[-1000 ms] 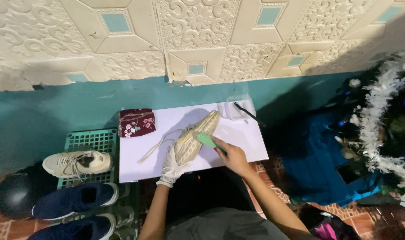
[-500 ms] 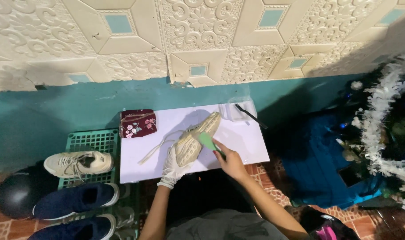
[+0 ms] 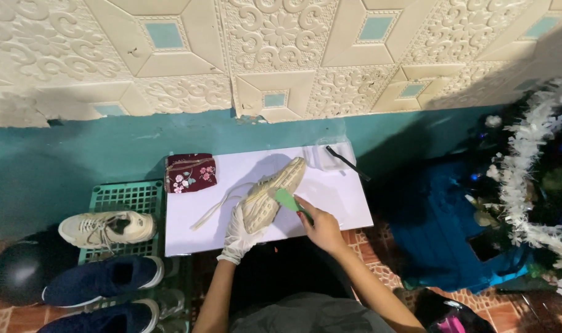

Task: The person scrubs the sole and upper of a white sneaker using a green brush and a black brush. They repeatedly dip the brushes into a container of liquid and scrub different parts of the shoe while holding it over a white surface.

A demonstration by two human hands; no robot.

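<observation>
Mid-scrub: gloved left hand [image 3: 239, 229] grips the cream mesh sneaker [image 3: 270, 192] near the white desk's [image 3: 342, 203] front edge; right hand [image 3: 321, 223] holds the green brush [image 3: 288, 200], which next needs firm, short strokes.

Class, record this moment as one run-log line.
left hand: white-gloved, holds cream lace-up sneaker | right hand: bare, green brush against sneaker | surface: white board

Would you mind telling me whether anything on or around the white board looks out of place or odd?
Only the loose lace: it trails off the beige shoe across the white board. The gloved left hand steadies the shoe; the right hand holds a green brush against it.
</observation>
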